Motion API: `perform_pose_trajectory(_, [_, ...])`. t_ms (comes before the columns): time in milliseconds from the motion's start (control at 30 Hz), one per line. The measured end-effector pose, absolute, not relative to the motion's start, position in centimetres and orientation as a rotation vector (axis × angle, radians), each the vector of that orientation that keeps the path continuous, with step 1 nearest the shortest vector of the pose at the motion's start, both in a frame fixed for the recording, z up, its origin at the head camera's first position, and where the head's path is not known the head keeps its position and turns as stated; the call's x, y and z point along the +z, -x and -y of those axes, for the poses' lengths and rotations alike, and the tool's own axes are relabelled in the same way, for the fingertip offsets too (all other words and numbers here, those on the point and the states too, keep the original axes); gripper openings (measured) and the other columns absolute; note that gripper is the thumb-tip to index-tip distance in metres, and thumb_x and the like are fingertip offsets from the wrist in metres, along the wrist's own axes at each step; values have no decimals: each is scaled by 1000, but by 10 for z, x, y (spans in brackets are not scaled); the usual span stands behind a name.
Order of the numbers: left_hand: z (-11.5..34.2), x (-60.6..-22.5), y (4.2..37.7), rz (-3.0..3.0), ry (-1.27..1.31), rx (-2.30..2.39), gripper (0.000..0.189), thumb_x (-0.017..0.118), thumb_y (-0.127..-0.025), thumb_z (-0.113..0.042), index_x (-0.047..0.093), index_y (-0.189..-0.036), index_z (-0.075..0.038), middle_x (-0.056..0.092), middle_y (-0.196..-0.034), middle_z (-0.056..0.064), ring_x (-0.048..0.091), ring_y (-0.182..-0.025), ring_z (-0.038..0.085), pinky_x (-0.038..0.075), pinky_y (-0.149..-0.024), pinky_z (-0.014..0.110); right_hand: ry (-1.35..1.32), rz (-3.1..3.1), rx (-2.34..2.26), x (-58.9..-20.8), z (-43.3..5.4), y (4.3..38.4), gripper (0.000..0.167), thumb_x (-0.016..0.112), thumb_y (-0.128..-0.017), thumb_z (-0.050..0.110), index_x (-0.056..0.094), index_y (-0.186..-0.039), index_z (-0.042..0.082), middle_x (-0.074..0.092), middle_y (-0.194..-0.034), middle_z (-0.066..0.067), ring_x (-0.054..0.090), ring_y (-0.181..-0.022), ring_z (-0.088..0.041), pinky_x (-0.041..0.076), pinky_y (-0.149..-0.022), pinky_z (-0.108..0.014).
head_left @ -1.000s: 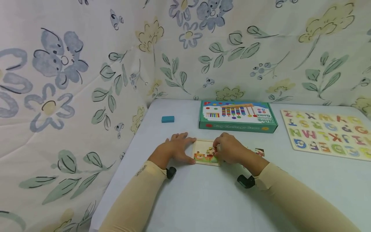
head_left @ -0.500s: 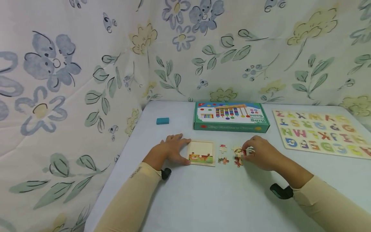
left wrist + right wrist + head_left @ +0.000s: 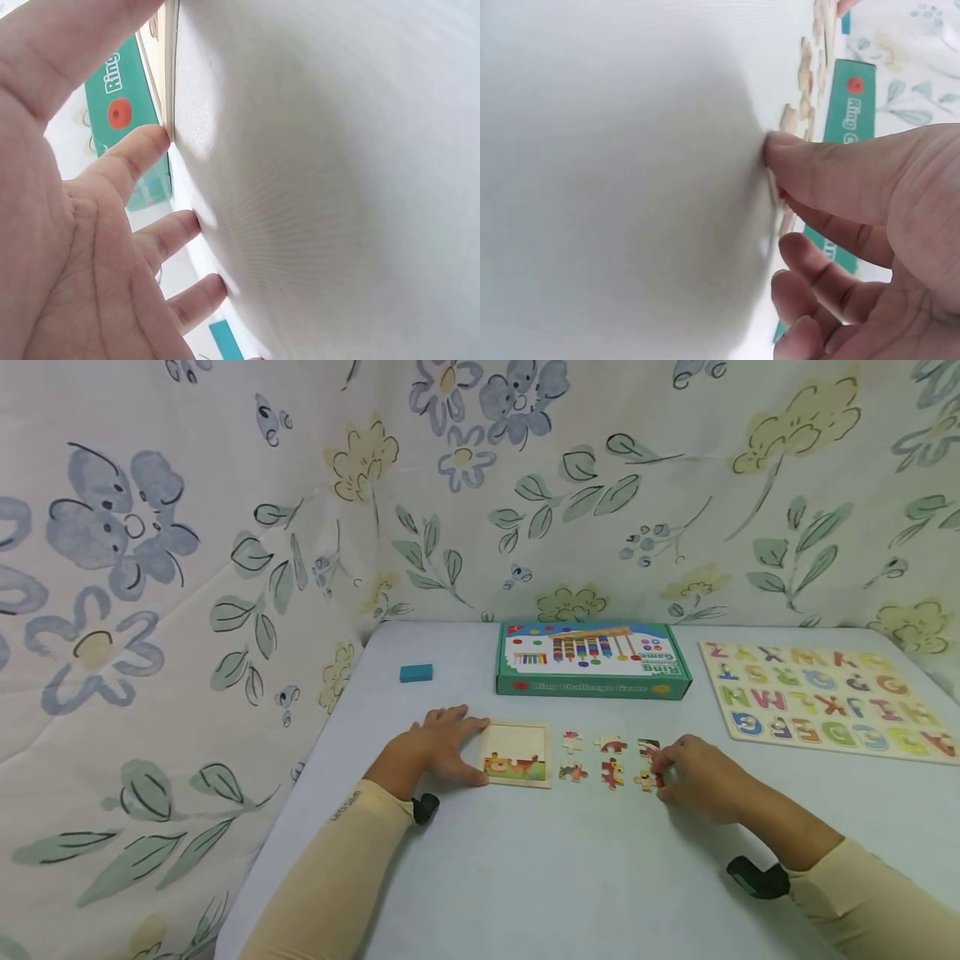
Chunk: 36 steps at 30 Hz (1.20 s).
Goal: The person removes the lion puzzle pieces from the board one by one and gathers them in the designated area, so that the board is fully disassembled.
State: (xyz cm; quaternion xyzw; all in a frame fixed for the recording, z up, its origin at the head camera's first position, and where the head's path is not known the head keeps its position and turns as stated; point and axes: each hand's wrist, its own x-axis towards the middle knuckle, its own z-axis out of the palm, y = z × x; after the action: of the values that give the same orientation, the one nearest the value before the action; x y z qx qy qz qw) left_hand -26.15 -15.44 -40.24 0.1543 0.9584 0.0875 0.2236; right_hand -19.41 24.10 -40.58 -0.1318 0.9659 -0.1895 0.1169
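A shallow wooden puzzle tray point(image 3: 548, 752) lies on the table, with animal-picture pieces point(image 3: 516, 767) along its lower part and bare wood above. My left hand point(image 3: 447, 750) rests at the tray's left side, fingers spread. Its thumb and index fingertips touch the edge; the left wrist view shows a fingertip against the tray's side point(image 3: 169, 82). Several loose jigsaw pieces point(image 3: 612, 772) lie right of the tray in short columns. At the rightmost column, my right hand point(image 3: 697, 778) pinches a jigsaw piece point(image 3: 777, 189) between thumb and index finger, low at the table. Its fingers partly hide the piece.
Behind the tray stands a green Ring Challenge Game box point(image 3: 592, 685). An alphabet board point(image 3: 832, 700) lies at the far right, and a small blue block point(image 3: 416, 673) sits at the back left. A floral curtain point(image 3: 465, 527) hangs behind the table.
From over the tray, my right hand has moved right to the loose pieces, ending at the rightmost column. The left hand stays at the tray's edge. The head view has shifted slightly.
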Motion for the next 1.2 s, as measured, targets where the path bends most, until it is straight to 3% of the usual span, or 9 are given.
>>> perform_pose_trajectory(233, [155,-401,260,-2651,-418,250,98,78,-80,-65,30,-161,-39,12,-173,6,10,-157,40,14,-120,72,454,-2810,-565,-393,-221,206,48,83,-86,35,68,-123,10,60,-118,-15,58,-106,-31,56,-90,-53])
perform_pose_trajectory(400, [155,-400,259,-2651,-412,256,97,78,-80,-65,30,-161,-40,12,-173,4,10,-157,39,14,-120,72,490,-2774,-567,-387,-185,218,46,81,-88,35,67,-126,12,60,-120,-13,57,-107,-28,56,-90,-48])
perform_pose_trajectory(767, [150,-403,263,-2636,-431,272,97,78,-79,-65,30,-160,-40,11,-173,3,9,-157,38,14,-120,70,615,-2759,-492,-401,-107,235,36,83,-86,33,72,-117,18,61,-114,-8,55,-100,-23,53,-87,-42])
perform_pose_trajectory(933, [151,-404,264,-2631,-434,263,98,77,-79,-67,29,-161,-41,10,-173,3,9,-157,38,14,-120,71,595,-2764,-461,-404,-91,236,27,83,-86,33,73,-107,20,61,-112,-6,55,-100,-23,53,-90,-41])
perform_pose_trajectory(1200, [155,-398,261,-2627,-418,243,97,76,-81,-66,28,-161,-40,9,-173,4,8,-157,38,14,-120,70,567,-2743,-547,-403,-81,237,26,83,-87,25,64,-103,17,63,-97,1,55,-93,-21,52,-87,-38])
